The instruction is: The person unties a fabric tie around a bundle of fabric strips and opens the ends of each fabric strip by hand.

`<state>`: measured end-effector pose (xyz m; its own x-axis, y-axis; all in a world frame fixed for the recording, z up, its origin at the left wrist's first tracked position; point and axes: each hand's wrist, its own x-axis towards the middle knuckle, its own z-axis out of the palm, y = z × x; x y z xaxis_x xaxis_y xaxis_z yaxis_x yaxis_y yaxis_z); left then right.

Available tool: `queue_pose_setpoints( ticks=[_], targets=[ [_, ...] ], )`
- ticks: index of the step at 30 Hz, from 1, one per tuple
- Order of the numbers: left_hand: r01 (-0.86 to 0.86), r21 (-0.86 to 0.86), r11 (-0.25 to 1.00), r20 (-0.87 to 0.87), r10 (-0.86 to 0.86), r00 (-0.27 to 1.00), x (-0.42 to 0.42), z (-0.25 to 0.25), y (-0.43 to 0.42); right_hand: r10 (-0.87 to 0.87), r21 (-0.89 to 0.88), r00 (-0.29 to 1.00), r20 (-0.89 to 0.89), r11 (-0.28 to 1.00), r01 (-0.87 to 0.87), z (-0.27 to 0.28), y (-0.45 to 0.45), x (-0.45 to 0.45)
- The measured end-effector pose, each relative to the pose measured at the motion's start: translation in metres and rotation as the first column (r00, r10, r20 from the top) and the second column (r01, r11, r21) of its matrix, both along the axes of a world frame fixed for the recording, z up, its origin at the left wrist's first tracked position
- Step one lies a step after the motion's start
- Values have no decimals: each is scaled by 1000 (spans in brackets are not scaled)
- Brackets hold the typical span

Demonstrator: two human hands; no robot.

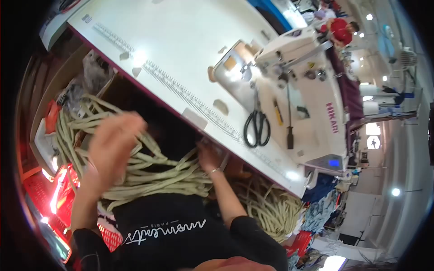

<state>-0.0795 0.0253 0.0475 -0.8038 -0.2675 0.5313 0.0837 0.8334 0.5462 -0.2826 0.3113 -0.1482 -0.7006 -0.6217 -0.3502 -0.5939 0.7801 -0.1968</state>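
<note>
Long pale green fabric strips [158, 185] lie in a thick bundle across my lap, below the front edge of the sewing table [181, 67]. My left hand [115, 147] is raised over the left part of the bundle, smeared by motion, so its grip is unclear. Close under the table edge is my right hand [209, 157], with a bracelet on the wrist. One strip runs up to its fingers, which are in shade and partly hidden. More loose strips [271, 210] hang in a heap to the right of my right arm.
On the table are black-handled scissors [257, 128], a yellow cutter [277, 113] and a screwdriver [290, 135], in front of a sewing machine [325, 104]. At left stand a cardboard box [49, 97] with plastic bags and a red basket [45, 194]. A person in red [341, 31] is far back.
</note>
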Motion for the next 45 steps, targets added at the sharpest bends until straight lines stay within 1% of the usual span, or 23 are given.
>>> queue_pose_setpoints(
  ticks=[2, 6, 10, 13, 15, 16, 18, 19, 21, 22, 23, 24, 25, 26, 27, 28, 30, 33, 38, 39, 41, 44, 45],
  targets=[
    [456, 136, 879, -161, -435, 886, -23, 26, 17, -62, -36, 988, 141, 997, 67, -15, 6, -4],
    [711, 52, 701, -448, -620, 644, -42, 85, 58, -49, 73, 998, 44, 996, 45, -6, 2, 1],
    [881, 226, 415, -669, -591, 450, -46, 94, 73, 10, -71, 984, -176, 997, -23, -21, 12, 5],
    [880, 247, 405, -597, -652, 467, -38, 92, 65, -174, -38, 984, -43, 984, 173, 4, 7, 6],
    [888, 184, 421, -377, -804, 460, -30, 87, 47, -226, -255, 974, -20, 943, 214, 19, 5, 13],
    [856, 137, 498, -390, -768, 509, -25, 85, 44, -254, -358, 967, -5, 904, 235, 26, 4, 18],
    [781, 34, 623, -432, -696, 574, -19, 82, 39, -152, -550, 987, -46, 829, 103, 43, -4, 26],
    [811, 287, 509, -302, -756, 581, -16, 83, 31, -103, -634, 992, -73, 773, 34, 53, -10, 32],
    [613, 744, 267, -66, -883, 464, -9, 83, 10, -37, -732, 997, -68, 681, -25, 80, -31, 51],
    [526, 296, 797, -167, -499, 850, 0, 44, 23, -8, -776, 998, -63, 629, -44, 92, -40, 60],
    [308, 628, 715, -159, -270, 950, -7, 35, 26, 43, -769, 996, -84, 633, -92, 101, -47, 67],
    [117, 760, 640, -23, -153, 988, -14, 14, 28, 101, -762, 991, -92, 633, -136, 109, -52, 73],
    [-17, 787, 616, 139, -150, 979, -17, -8, 26, 165, -756, 982, -87, 631, -173, 112, -56, 79],
    [10, 727, 687, 144, -166, 976, -16, -42, 27, 238, -710, 944, -230, 622, -330, 111, -60, 82],
    [-35, 817, 576, 253, -303, 919, -13, -49, 26, 279, -716, 929, -241, 595, -364, 110, -66, 84],
    [-6, 811, 585, 276, -374, 886, -9, -57, 27, 321, -724, 914, -246, 566, -394, 109, -71, 88],
    [-59, 877, 477, 290, -427, 856, -1, -69, 33, 313, -714, 922, -227, 590, -376, 105, -74, 100],
    [-1, 926, 379, 105, -252, 962, -4, -76, 41, 314, -747, 927, -203, 563, -354, 105, -81, 106],
    [-12, 996, 86, 37, -300, 953, -14, -71, 46, 381, -742, 890, -250, 515, -429, 104, -84, 104],
    [-23, 1000, 16, 26, -295, 955, -14, -72, 47, 382, -763, 904, -193, 520, -383, 104, -83, 105],
    [-76, 997, -2, 72, -298, 952, -12, -70, 43, 380, -798, 921, -79, 529, -287, 105, -80, 105],
    [-56, 998, 10, 57, -259, 964, -11, -69, 38, 180, -852, 983, 42, 520, -59, 100, -74, 92],
    [0, 1000, 3, 1, -217, 976, -12, -76, 42, 140, -835, 958, 251, 532, 141, 113, -79, 89]
  ],
)
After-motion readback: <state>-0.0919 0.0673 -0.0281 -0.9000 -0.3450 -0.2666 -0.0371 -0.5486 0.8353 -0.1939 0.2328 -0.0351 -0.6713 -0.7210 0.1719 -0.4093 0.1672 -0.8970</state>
